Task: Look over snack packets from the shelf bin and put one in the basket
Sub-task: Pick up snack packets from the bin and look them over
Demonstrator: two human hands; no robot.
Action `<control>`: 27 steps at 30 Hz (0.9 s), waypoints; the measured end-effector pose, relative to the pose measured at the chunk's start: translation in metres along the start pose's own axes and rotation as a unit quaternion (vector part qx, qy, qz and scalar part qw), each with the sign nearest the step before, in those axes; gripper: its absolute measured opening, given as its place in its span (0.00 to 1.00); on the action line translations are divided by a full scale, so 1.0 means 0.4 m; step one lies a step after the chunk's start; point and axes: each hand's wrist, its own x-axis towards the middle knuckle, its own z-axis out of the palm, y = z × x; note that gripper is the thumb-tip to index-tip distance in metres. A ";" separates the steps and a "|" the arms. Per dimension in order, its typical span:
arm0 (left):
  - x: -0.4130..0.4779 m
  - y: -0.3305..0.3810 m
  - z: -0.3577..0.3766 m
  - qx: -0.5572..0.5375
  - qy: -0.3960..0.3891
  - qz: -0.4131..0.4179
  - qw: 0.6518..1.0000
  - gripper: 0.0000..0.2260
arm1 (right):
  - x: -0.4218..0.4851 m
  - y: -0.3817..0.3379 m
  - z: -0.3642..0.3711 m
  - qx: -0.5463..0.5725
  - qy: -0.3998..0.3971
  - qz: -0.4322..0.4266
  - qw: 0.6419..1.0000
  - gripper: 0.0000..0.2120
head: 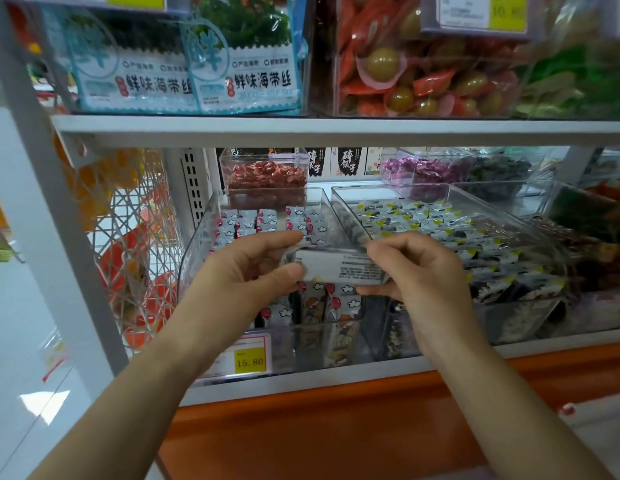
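A small white snack packet (339, 266) with fine printed text faces me, held flat just above a clear shelf bin (201, 244). My left hand (256, 268) pinches its left end between thumb and fingers. My right hand (419, 268) pinches its right end. The bin holds several more packets (267, 220) printed with clouds and red balloons. A basket is not in view.
A second clear bin (450, 199) of grey-and-yellow packets sits to the right. A yellow price tag (250, 361) reads 15.80 on the bin front. The upper shelf (301, 128) carries seaweed bags and a bin of wrapped snacks. A white wire rack (128, 237) hangs at left.
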 end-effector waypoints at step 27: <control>0.011 -0.017 0.014 0.163 0.063 0.043 0.984 0.17 | -0.007 0.005 0.000 0.026 -0.068 -0.009 0.997 0.13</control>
